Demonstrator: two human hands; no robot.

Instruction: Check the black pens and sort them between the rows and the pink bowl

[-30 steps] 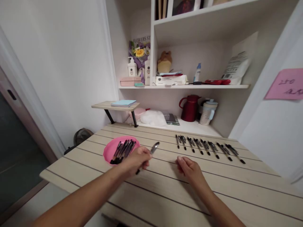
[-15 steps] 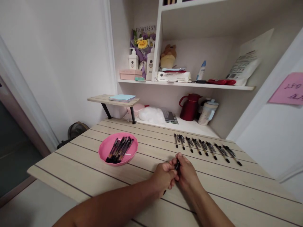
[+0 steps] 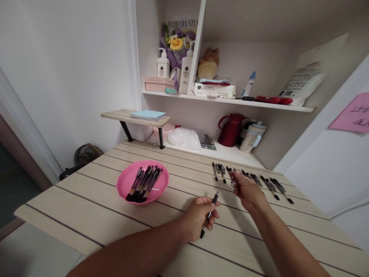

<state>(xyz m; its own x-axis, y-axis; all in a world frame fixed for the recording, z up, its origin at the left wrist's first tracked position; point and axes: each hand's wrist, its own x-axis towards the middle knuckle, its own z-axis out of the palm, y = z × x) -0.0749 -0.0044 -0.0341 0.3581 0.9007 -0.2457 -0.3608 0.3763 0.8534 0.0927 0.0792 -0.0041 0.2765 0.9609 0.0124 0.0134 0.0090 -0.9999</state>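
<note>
My left hand [image 3: 198, 215] is closed around a black pen [image 3: 211, 209], over the near middle of the table. The pen's narrow end points up and away, and its dark end shows below my fingers. My right hand [image 3: 246, 188] is off to the right, pinching a small dark and clear pen cap [image 3: 234, 182] partly covered by the fingers. It hovers at the row of pens [image 3: 271, 187] and short caps on the table, hiding part of that row. To the left, a pink scalloped tray [image 3: 122, 182] holds several capped black pens [image 3: 145, 182] in a bunch.
The slatted wooden table [image 3: 115, 215] runs to a white shelf unit. At its back left stands a small raised shelf [image 3: 115, 114] with blue paper [image 3: 147, 114]. A red jug [image 3: 231, 130] and a light tumbler [image 3: 253, 136] stand behind the pens.
My hands were together on the pen and have parted. The right hand has moved right and away with the cap, to the row. My left hand keeps the pen, now uncovered.
</note>
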